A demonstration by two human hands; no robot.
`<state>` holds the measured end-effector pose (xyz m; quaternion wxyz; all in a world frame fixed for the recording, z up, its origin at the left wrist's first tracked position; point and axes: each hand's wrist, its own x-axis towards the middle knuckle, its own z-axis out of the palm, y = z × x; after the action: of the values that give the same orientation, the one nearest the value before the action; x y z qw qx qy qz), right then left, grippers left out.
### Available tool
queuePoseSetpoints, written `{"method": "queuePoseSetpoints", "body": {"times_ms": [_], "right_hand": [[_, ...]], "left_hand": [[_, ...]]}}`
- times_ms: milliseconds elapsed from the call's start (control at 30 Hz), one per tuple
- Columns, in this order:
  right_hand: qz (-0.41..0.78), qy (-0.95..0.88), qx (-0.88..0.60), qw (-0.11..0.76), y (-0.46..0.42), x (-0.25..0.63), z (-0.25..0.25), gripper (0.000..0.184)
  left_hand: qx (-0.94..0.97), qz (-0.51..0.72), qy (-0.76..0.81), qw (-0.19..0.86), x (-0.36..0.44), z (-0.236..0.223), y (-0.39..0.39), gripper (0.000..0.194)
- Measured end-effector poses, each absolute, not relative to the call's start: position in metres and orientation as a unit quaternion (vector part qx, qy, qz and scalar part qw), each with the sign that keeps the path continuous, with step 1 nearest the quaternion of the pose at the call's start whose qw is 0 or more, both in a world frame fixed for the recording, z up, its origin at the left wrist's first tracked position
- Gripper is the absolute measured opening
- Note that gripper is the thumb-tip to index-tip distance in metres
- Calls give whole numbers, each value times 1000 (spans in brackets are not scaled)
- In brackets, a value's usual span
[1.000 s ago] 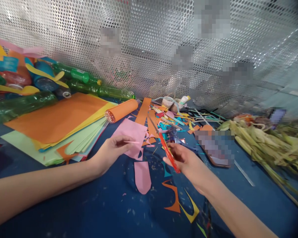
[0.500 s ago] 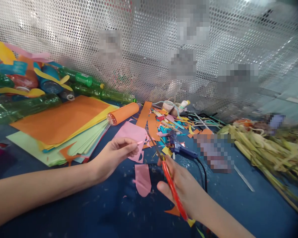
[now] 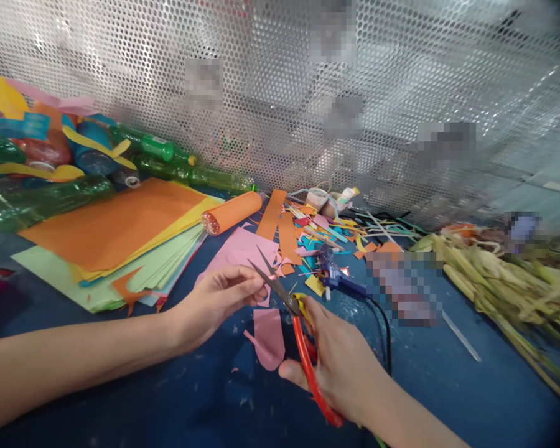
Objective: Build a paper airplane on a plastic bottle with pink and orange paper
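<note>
My left hand (image 3: 224, 295) pinches a small strip of pink paper (image 3: 272, 277) between thumb and fingers. Scissors with red handles (image 3: 308, 367) are in my right hand (image 3: 348, 354), their blades spread around the strip's free end. Behind my left hand lies a pink paper sheet (image 3: 245, 247) with cut edges. Below the blades, a pink paper piece with one rounded end (image 3: 271, 326) rests on the blue tabletop (image 3: 191, 386), a narrow pink strip across its left edge.
Coloured paper sheets (image 3: 116, 227) are stacked at left, with plastic bottles (image 3: 42, 199) beyond. An orange-wrapped bottle (image 3: 233, 211) stands out behind the pink sheet. A blue glue gun (image 3: 338, 277) with a black cord lies near paper scraps. Dried husks (image 3: 504, 280) cover the right side.
The scissors have moved left and their blades have opened, reaching the pink strip at my left fingertips. My left hand has barely moved.
</note>
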<state>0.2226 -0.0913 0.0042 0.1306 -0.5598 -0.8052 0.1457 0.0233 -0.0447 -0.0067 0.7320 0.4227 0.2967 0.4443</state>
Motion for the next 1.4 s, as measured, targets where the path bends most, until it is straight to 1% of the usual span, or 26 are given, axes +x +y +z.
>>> {"method": "queuePoseSetpoints", "body": {"times_ms": [167, 333, 467, 533, 600, 700, 767, 900, 967, 1000, 1067, 1167, 1267, 1333, 1400], "right_hand": [[147, -805, -559, 132, -92, 223, 2, 51], [162, -800, -565, 121, -93, 222, 0, 44], [149, -811, -549, 139, -87, 224, -1, 35], [142, -796, -571, 145, -82, 226, 1, 33], [111, -764, -620, 138, -76, 230, 2, 32], [21, -737, -666, 113, -67, 240, -4, 25], [-30, -737, -668, 101, -64, 246, -13, 26], [-71, -755, -646, 89, -66, 248, -18, 27], [-89, -770, -624, 100, -70, 246, -12, 25], [-90, -781, -607, 119, -72, 244, -8, 24], [-54, -802, -567, 182, -75, 239, -1, 23], [87, -808, -519, 265, -77, 232, 4, 24], [214, -783, -505, 293, -78, 225, 0, 22], [248, -775, -500, 296, -79, 222, -4, 15], [247, -781, -494, 293, -78, 220, -7, 10]], "left_hand": [[423, 437, 291, 739, 23, -5, -46, 8], [420, 426, 295, 745, 25, -3, -46, 8], [426, 415, 307, 743, 25, -4, -40, 8], [425, 413, 320, 739, 24, -5, -35, 9], [420, 407, 333, 740, 23, -7, -31, 10], [407, 389, 346, 750, 22, -9, -27, 11], [396, 380, 355, 757, 21, -10, -26, 13], [399, 379, 364, 751, 21, -10, -27, 23], [430, 381, 360, 736, 22, -11, -26, 24], [450, 381, 356, 725, 22, -12, -26, 23], [496, 378, 351, 698, 23, -15, -26, 18], [569, 346, 347, 660, 23, -19, -28, 11], [627, 303, 342, 631, 24, -21, -36, 11], [652, 287, 339, 614, 24, -20, -42, 11], [690, 281, 344, 572, 23, -19, -46, 12]]}}
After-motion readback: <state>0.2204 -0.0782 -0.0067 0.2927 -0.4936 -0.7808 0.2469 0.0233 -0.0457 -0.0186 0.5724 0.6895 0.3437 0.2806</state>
